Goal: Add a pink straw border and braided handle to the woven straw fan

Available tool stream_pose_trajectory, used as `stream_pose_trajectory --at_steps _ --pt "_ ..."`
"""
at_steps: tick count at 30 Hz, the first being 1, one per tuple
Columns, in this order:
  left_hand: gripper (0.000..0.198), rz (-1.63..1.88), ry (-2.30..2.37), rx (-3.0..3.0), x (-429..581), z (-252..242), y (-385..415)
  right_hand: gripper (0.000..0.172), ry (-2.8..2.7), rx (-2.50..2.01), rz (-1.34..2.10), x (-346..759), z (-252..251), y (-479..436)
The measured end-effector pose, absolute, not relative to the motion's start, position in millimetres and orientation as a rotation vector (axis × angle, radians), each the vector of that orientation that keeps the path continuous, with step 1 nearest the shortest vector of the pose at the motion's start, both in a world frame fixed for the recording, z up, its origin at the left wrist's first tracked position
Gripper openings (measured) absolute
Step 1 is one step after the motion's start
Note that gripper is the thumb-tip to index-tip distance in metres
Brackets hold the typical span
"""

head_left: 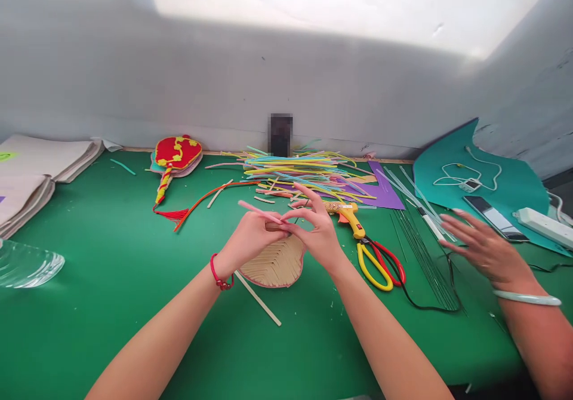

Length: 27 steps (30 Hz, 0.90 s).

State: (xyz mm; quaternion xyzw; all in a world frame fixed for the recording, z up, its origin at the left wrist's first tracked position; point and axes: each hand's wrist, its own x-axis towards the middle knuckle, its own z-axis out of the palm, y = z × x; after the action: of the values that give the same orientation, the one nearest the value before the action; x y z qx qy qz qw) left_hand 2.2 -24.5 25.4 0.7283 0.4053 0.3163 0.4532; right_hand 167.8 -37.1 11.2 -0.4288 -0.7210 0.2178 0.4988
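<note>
My left hand (257, 237) is closed on a pink pipe cleaner (257, 210), whose free end sticks out to the upper left. My right hand (317, 227) pinches the same strip at its other end, thumb and forefinger together. Both hands meet over the narrow top of a beige fan-shaped piece (277, 264) with a pink edge and slanted rows. A brownish bit shows under my fingers, partly hidden. A loose cream strip (258, 298) lies just below the piece.
Behind my hands lies a pile of coloured pipe cleaners (304, 170). A red-and-yellow fan (179, 152) with a tassel is at left. A yellow glue gun (351, 216), scissors (376, 268) and green wires (423, 262) lie at right, near another person's hand (490, 251).
</note>
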Motion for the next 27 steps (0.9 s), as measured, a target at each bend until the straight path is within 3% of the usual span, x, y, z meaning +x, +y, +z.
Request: stream_pose_trajectory --at_steps 5,14,18,23,27 --pt "0.013 0.792 1.027 1.726 -16 17 -31 0.043 -1.729 -0.969 0.686 153 5 -36" --pt "0.02 0.75 0.992 1.597 -29 4 -34 0.048 -1.642 -0.935 0.93 142 -6 -34" --pt "0.019 0.748 0.986 1.545 -31 -2 -35 0.062 -1.493 -0.972 1.168 139 -13 -34" --pt "0.02 0.755 0.947 1.604 -31 -6 -35 0.095 -1.303 -0.963 1.361 139 -15 -33" --pt "0.019 0.746 0.968 1.631 -31 -8 -34 0.098 -1.188 -0.996 1.437 138 -14 -35"
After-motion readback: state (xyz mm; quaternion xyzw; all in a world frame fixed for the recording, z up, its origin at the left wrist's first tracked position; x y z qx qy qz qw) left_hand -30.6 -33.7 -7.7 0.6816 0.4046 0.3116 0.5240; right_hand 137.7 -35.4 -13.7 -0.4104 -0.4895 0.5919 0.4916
